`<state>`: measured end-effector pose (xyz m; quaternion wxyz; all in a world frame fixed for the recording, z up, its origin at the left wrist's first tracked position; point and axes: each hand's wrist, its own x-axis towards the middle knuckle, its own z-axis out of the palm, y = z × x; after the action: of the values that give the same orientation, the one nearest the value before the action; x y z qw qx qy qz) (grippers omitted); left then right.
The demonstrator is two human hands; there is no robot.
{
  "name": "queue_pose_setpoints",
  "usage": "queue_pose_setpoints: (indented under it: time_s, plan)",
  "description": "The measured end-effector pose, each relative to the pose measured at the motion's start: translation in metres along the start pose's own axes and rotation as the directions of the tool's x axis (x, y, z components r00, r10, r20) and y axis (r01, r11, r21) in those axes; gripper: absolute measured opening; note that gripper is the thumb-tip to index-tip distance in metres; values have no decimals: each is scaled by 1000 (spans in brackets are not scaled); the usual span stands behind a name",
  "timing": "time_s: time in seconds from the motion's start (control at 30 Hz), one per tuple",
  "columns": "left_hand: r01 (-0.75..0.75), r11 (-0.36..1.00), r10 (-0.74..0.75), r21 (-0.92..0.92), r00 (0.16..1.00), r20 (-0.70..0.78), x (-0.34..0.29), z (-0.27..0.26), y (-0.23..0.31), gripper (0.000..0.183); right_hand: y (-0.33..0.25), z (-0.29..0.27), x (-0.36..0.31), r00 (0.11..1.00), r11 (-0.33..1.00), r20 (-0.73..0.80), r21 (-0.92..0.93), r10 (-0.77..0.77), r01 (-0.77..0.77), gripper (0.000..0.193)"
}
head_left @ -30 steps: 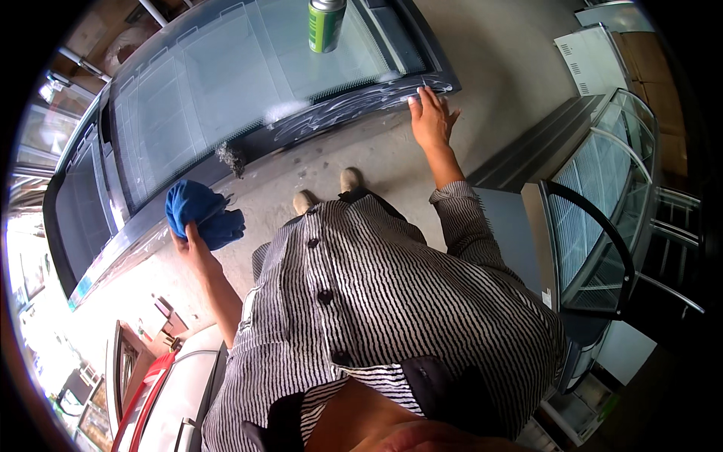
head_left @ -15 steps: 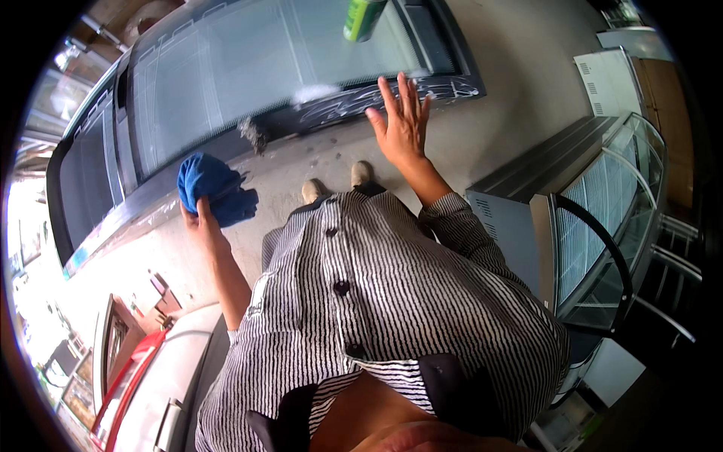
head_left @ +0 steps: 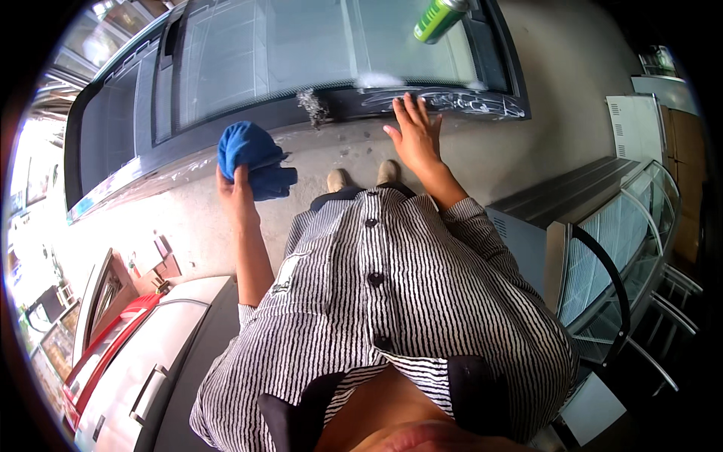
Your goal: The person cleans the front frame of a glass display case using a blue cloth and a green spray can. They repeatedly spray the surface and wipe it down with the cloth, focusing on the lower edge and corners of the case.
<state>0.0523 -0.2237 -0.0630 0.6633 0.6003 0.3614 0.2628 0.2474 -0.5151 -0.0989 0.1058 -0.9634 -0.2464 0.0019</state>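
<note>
My left hand (head_left: pixel 236 197) grips a bunched blue cloth (head_left: pixel 254 160), held out in front of the dark-framed, glass-fronted cabinet (head_left: pixel 248 47). At the cabinet's near edge, my right hand (head_left: pixel 419 137) is open, fingers extended and palm down. Its fingertips overlap the dark frame strip, which is streaked with white foam (head_left: pixel 467 102); firm contact is hard to make out. Between the two hands, a grey, curly wad like a steel wool scourer (head_left: pixel 312 107) rests on the frame edge. A green can (head_left: pixel 439 21) stands on the glass, beyond my right hand.
A grey cabinet with a curved glass display (head_left: pixel 617 233) stands to my right, and a white panelled unit (head_left: pixel 633 128) behind it. At lower left is a white appliance (head_left: pixel 154 354) with a handle and red trim. Concrete floor (head_left: pixel 561 83) surrounds the dark cabinet.
The view has shifted, so the cabinet, can and scourer appear farther right. My right hand has come back nearer the frame's edge. My left hand still holds the blue cloth.
</note>
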Motion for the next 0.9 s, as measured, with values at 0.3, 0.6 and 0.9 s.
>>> queue_pose_setpoints:
  time_s: [0.3,0.6,0.9]
  plan:
    - [-21,1000,21,3,998,51,6,-4,2,49,-113,-5,54,893,839,-389,389,-224,380,40]
    - [23,999,-23,29,1000,-3,3,-16,-17,48,24,23,54,904,968,-422,246,63,47,25]
    - [-10,999,4,48,992,126,16,-9,-11,47,-74,36,55,923,824,-380,503,-62,263,14]
